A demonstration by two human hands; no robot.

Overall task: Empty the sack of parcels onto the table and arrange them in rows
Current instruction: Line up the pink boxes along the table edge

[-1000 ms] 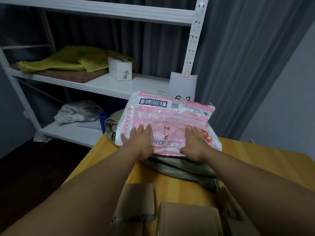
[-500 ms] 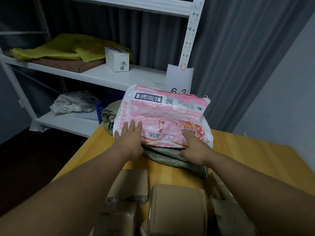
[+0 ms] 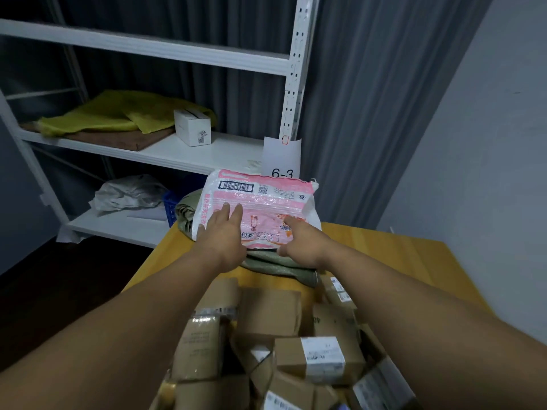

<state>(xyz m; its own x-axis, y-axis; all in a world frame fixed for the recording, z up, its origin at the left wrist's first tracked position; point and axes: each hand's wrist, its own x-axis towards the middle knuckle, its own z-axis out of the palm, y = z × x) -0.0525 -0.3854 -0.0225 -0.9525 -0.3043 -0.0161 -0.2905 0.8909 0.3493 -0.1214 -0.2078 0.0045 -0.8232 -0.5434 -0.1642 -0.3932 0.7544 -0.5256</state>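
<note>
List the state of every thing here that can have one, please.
Pink-and-white woven plastic sack: flattened, lying on the olive-green woven sack.
Olive-green woven sack: folded, beneath the pink one.
Brown cardboard parcels: heaped loosely, not in rows.
Left hand: fingers straight, resting on the pink sack.
Right hand: at that sack's near edge; grip unclear.
Small white carton: closed, on the shelf.

Both arms bare right to the frame edge: left forearm (image 3: pixel 133 315), right forearm (image 3: pixel 399 294). Left hand (image 3: pixel 220 241) and right hand (image 3: pixel 302 244) were bare as well, wrists plain. Fingers were blurred, so nails were unreadable. The wide lens made the forearms look thick near the camera and taper toward the wrists.
</note>
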